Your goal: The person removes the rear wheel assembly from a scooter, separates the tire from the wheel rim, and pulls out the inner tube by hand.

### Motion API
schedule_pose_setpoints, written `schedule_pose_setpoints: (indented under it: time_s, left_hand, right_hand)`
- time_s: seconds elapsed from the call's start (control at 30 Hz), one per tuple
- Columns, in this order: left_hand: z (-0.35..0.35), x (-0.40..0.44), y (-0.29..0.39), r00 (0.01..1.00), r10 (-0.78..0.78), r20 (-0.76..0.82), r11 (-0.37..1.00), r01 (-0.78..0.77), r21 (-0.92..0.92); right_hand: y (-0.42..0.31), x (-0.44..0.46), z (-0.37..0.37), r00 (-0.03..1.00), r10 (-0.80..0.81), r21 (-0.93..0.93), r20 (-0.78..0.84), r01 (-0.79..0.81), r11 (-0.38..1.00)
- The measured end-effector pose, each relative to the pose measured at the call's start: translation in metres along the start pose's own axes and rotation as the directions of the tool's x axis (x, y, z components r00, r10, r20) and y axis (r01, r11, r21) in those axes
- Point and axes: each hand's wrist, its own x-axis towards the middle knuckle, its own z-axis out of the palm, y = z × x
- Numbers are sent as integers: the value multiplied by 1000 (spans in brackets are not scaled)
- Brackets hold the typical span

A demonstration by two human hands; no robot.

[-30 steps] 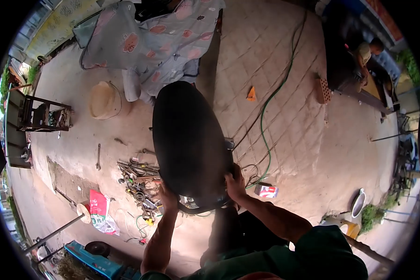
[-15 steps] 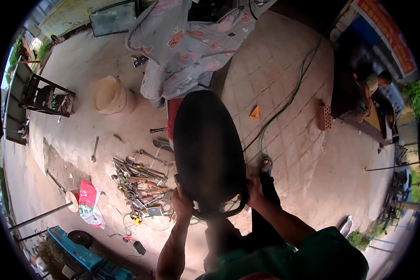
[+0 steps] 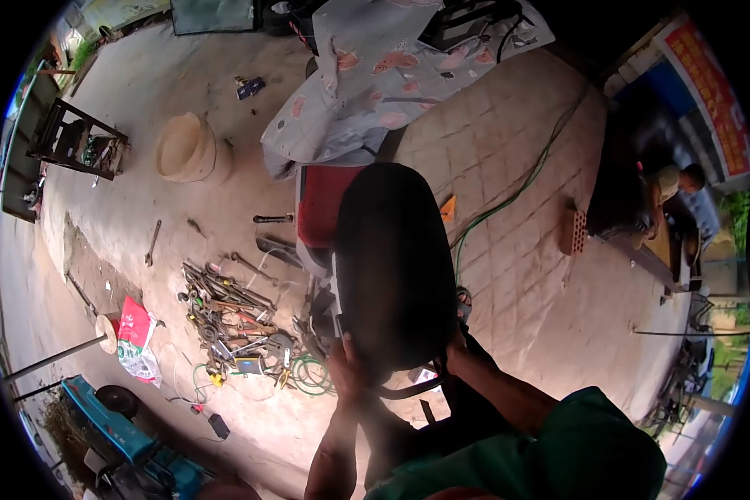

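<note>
A long black scooter seat (image 3: 396, 267) fills the middle of the view, its rear end towards me. My left hand (image 3: 347, 367) grips the seat's rear left edge, with its fingertips partly hidden. On the opposite side my right hand (image 3: 456, 348) is closed at the rear right edge, its fingers mostly out of sight. Behind the seat curves a dark grab rail (image 3: 404, 390), between my hands. Ahead of the seat shows the scooter's red body (image 3: 319, 204). A grey patterned cover (image 3: 367, 100) drapes over the front.
Several wrenches and other tools (image 3: 233, 321) lie piled on the ground to the left. Beyond them stands a pale bucket (image 3: 187, 154). A green hose (image 3: 508, 196) crosses the paving on the right, near a brick (image 3: 573, 232). Another person (image 3: 667, 187) sits at the far right.
The seat has shifted right relative to the tools on the ground, and both hands have gone with it. More of the red body shows. My view has also moved.
</note>
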Motion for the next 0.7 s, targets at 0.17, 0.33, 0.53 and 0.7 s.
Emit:
schedule_pose_setpoints:
  time_s: [0.17, 0.33, 0.53, 0.7]
  left_hand:
    - [25, -12, 12, 998, -50, 36, 998, 49, 47]
    - [54, -22, 6, 994, -84, 69, 996, 83, 23]
    - [87, -38, 41, 993, -113, 46, 993, 114, -17]
    - [116, -49, 38, 984, -177, 36, 984, 177, -4]
  right_hand:
    - [20, 68, -45, 990, -96, -310, 104, 124, 942]
    - [9, 70, -66, 998, -58, -252, 36, 66, 965]
    - [5, 97, -94, 999, -9, -235, 46, 20, 972]
    - [3, 108, -124, 999, 26, -228, 31, -19, 974]
